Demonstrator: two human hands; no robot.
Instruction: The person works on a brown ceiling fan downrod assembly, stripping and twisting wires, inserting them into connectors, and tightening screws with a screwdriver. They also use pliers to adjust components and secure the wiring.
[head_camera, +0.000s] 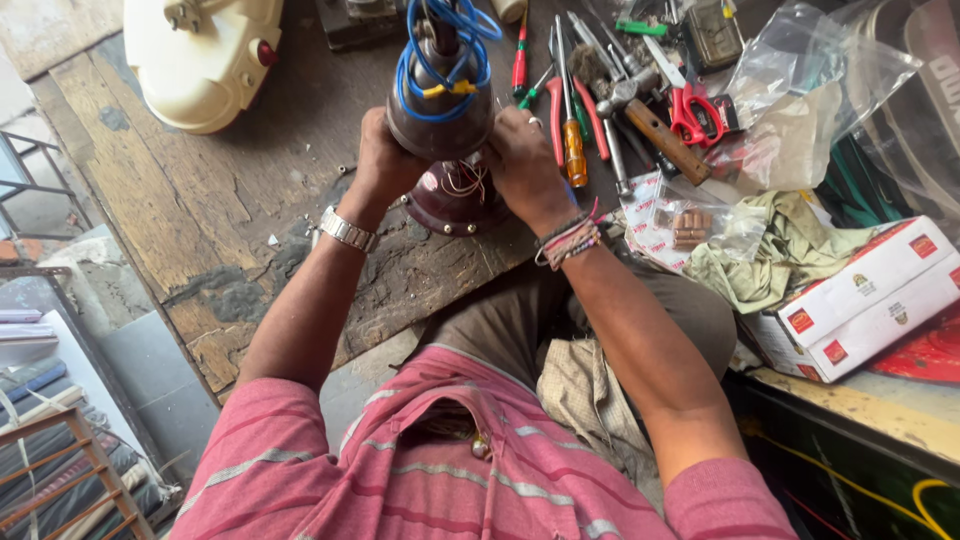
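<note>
Hands clamp our maroon motor housing upright mid-tabletop: left grip and right grip both closed around it, steadying it, blue wires on top, screwdrivers just right.

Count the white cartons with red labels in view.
2, stacked at the bench's right edge: upper white carton on lower white carton, beside the olive cloth. The clutter may hide others.
</note>
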